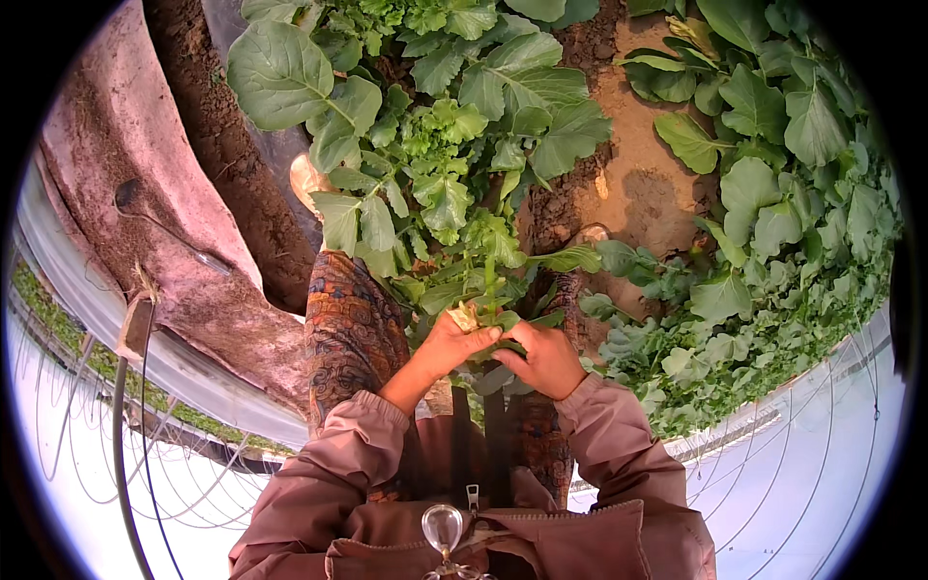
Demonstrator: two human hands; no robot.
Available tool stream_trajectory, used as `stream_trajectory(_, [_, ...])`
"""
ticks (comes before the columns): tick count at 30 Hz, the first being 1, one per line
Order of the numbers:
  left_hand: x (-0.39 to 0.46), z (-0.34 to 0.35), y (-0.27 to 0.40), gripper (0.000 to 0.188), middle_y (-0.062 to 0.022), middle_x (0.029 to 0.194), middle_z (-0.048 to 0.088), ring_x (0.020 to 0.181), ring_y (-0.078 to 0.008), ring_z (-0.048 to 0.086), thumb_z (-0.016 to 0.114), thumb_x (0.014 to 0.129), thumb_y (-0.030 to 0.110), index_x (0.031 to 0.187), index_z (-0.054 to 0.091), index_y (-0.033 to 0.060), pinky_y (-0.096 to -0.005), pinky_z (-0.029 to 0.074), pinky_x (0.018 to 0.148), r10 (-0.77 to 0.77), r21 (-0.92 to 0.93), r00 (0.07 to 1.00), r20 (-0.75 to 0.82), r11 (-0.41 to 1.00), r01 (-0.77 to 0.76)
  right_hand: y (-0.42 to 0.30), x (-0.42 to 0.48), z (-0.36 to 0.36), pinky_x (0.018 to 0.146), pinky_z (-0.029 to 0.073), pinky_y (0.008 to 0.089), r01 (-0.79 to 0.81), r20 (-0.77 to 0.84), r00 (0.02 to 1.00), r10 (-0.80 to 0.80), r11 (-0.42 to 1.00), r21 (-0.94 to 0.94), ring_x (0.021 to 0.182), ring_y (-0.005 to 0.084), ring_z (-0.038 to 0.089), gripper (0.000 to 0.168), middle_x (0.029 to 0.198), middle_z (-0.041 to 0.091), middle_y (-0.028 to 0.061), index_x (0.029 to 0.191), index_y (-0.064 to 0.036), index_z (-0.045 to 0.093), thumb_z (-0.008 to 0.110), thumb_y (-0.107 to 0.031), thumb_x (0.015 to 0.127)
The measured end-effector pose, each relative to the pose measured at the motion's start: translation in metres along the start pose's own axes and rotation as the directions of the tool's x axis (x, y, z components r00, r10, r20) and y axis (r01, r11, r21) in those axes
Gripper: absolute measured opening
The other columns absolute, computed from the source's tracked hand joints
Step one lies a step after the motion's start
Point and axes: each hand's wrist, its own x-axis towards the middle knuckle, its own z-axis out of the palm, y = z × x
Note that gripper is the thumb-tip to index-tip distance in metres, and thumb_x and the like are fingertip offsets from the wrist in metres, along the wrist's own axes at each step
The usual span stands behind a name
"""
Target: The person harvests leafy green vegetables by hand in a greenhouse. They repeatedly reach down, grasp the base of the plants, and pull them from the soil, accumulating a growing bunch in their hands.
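Note:
In front of my lap, a leafy green stalk (pixel 490 283) points away from me, with toothed leaves around it. My left hand (pixel 448 349) is closed around its near end. A pale, yellowish piece (pixel 464 317), perhaps a withered leaf, shows above those fingers. From the other side, my right hand (pixel 549 360) meets the left thumb and pinches a green leaf (pixel 507 320) at the stalk's base. Its fingertips are partly covered by foliage. Beyond both hands stand broad-leaved brassica-like plants (pixel 449 199) between my legs.
More leafy plants (pixel 750 188) crowd the right side beside a bare soil strip (pixel 631 159). To the left lies a pinkish fabric sheet (pixel 174 217) with a thin-handled tool (pixel 170 232) on it. A wooden block (pixel 135 328) on a pole stands nearby. Greenhouse hoops (pixel 786 464) curve at the rim.

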Motion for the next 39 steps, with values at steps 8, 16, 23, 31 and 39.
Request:
stream_trajectory(8, [-0.004,-0.007,0.018,0.023,-0.0129,0.064,0.049,0.059,-0.0244,0.051,0.054,0.066,0.019,0.075,0.049,-0.0013,-0.0336,0.042,0.056,0.006,-0.525,0.989,0.147,0.848,0.073,0.131,0.093,-0.031,0.065,0.043,0.0259,0.070,-0.231,0.859,0.458,0.342,0.937,0.070,0.0123,0.052,0.016,0.086,0.054,0.0069,0.096,-0.005,0.047,0.042,-0.011,0.082])
stream_trajectory(16, [-0.010,-0.014,0.017,0.020,-0.0129,0.062,0.049,0.056,-0.0234,0.050,0.052,0.066,0.018,0.067,0.050,-0.0017,-0.0326,0.041,0.052,-0.047,-0.463,0.990,0.136,0.880,0.106,0.129,0.186,-0.013,0.063,0.043,0.0289,-0.128,-0.087,0.870,0.485,0.394,0.910,0.070,0.0182,0.052,0.014,0.083,0.054,0.0081,0.089,-0.004,0.049,0.041,-0.005,0.077])
stream_trajectory(23, [-0.011,-0.014,0.011,0.023,-0.0130,0.061,0.049,0.056,-0.0231,0.049,0.053,0.064,0.021,0.066,0.050,-0.0024,-0.0316,0.041,0.052,-0.042,-0.410,0.993,0.107,0.908,0.082,0.154,0.188,-0.001,0.060,0.043,0.0286,-0.104,-0.077,0.888,0.452,0.361,0.927,0.068,0.0178,0.052,0.017,0.079,0.054,0.0077,0.086,-0.003,0.052,0.040,-0.005,0.074])
stream_trajectory(31, [-0.011,-0.013,0.012,0.024,-0.0121,0.065,0.050,0.060,-0.0228,0.051,0.054,0.065,0.021,0.070,0.049,-0.0022,-0.0306,0.042,0.055,-0.043,-0.429,0.996,0.081,0.900,0.074,0.125,0.120,0.023,0.066,0.044,0.0327,0.448,-0.221,0.706,0.673,-0.183,0.875,0.073,0.0164,0.052,0.020,0.083,0.054,0.0033,0.095,-0.006,0.050,0.046,-0.015,0.077])
stream_trajectory(39, [-0.007,-0.016,0.006,0.040,-0.0070,0.076,0.050,0.068,-0.0184,0.051,0.063,0.067,0.016,0.098,0.043,0.0013,-0.0296,0.043,0.061,0.025,-0.402,0.996,-0.089,0.914,-0.058,0.046,0.013,0.034,0.057,0.042,0.0270,0.290,-0.865,0.316,0.389,0.829,0.478,0.061,0.0171,0.050,0.020,0.072,0.051,0.0067,0.094,-0.001,0.048,0.045,-0.013,0.078])
